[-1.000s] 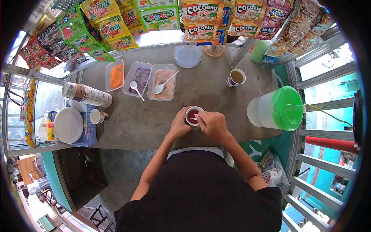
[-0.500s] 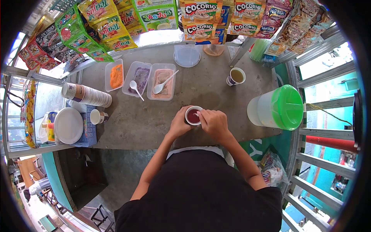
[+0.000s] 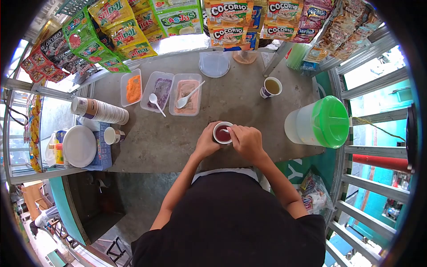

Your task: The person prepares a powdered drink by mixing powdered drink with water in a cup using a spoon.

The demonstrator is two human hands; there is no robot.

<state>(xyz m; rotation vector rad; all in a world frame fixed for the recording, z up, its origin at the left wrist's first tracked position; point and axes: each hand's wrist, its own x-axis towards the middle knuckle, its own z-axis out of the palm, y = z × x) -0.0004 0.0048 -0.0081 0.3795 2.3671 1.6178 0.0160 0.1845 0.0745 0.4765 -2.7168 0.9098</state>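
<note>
A paper cup of dark red liquid (image 3: pixel 223 133) stands at the table's near middle. My left hand (image 3: pixel 207 141) is wrapped round the cup's left side. Above its right rim, my right hand (image 3: pixel 247 141) pinches a white spoon (image 3: pixel 226 130) whose lower end dips into the liquid. Beyond the cup lie an open tub of pinkish powder (image 3: pixel 192 82) with a white spoon on it, a tub of purple powder (image 3: pixel 163 84) with another spoon, and a tub of orange powder (image 3: pixel 133 89).
A cup of yellowish liquid (image 3: pixel 271 87) stands back right, near a green-lidded container (image 3: pixel 330 122). At left are stacked paper cups (image 3: pixel 102 110), a lone cup (image 3: pixel 114 135) and a blue basket (image 3: pixel 104 149) with white lids. Sachets (image 3: pixel 229 22) hang along the back.
My right hand and the spoon have shifted very slightly at the cup. My left hand keeps its place round it.
</note>
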